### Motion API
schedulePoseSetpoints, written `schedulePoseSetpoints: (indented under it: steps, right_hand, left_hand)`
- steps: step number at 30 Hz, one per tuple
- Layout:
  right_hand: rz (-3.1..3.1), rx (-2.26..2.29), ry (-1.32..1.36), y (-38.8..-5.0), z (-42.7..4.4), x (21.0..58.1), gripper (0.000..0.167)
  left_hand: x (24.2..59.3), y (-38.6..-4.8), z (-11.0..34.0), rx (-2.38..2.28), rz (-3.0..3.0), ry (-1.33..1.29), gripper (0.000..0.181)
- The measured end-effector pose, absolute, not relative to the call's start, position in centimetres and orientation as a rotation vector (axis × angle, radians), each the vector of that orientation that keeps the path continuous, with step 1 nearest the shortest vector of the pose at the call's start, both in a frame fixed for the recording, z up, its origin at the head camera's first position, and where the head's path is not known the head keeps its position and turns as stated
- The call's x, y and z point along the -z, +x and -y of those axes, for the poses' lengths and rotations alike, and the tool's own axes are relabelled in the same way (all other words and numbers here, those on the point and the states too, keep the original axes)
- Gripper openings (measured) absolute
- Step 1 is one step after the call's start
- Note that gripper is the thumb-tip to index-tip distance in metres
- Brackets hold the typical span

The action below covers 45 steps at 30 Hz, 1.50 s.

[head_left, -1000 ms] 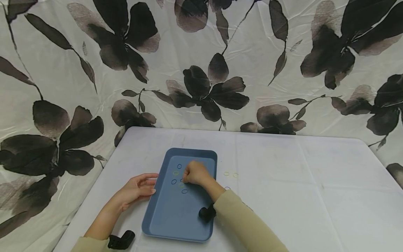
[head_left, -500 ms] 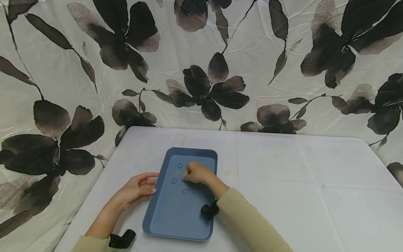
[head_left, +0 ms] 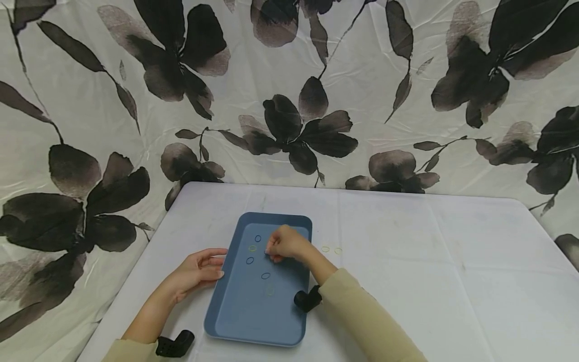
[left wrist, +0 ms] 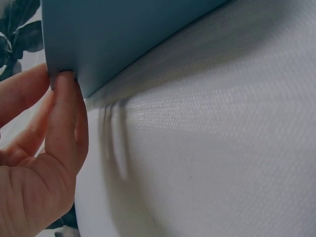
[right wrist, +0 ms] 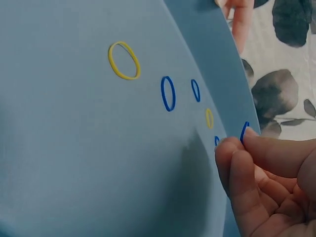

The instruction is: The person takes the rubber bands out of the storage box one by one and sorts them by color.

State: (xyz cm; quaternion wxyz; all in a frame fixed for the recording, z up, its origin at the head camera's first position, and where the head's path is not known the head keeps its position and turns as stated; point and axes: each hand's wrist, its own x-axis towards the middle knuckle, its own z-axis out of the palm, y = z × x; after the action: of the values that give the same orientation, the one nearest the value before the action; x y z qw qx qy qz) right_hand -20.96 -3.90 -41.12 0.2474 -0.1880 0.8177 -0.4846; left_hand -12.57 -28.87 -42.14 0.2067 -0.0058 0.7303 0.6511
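Over the blue tray my right hand pinches a blue rubber band between thumb and fingertips, a little above the tray floor. A yellow rubber band lies nearest the wrist in the right wrist view. Beyond it are a blue rubber band, another blue band, a smaller-looking yellow band and a blue band partly hidden by the fingers. My left hand rests at the tray's left edge, its fairly straight fingers touching the outer wall in the left wrist view.
Two yellow rubber bands, one left and one right, lie on the white tablecloth right of the tray. A floral curtain hangs behind the table. Black wrist cameras sit at both cuffs.
A blue and a yellow band lay together under my right fingertips. Now the blue one is in the pinch, and a yellow one lies nearer the front. The right hand has risen slightly; the left stays.
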Motion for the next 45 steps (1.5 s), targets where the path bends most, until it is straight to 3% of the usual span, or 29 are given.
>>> schedulePoseSetpoints:
  steps: [17, 45]
  right_hand:
    - [-2.186, 1.431, -0.482, -21.4, 1.6, 40.2, 0.004]
    - [-2.034, 1.611, -0.378, -21.0, -4.8, 39.8, 0.010]
  left_hand:
    - [42.3, -12.5, 29.0, -1.812, -2.030, -0.011, 0.067]
    - [41.9, -12.7, 28.8, -1.811, -2.027, -0.004, 0.067]
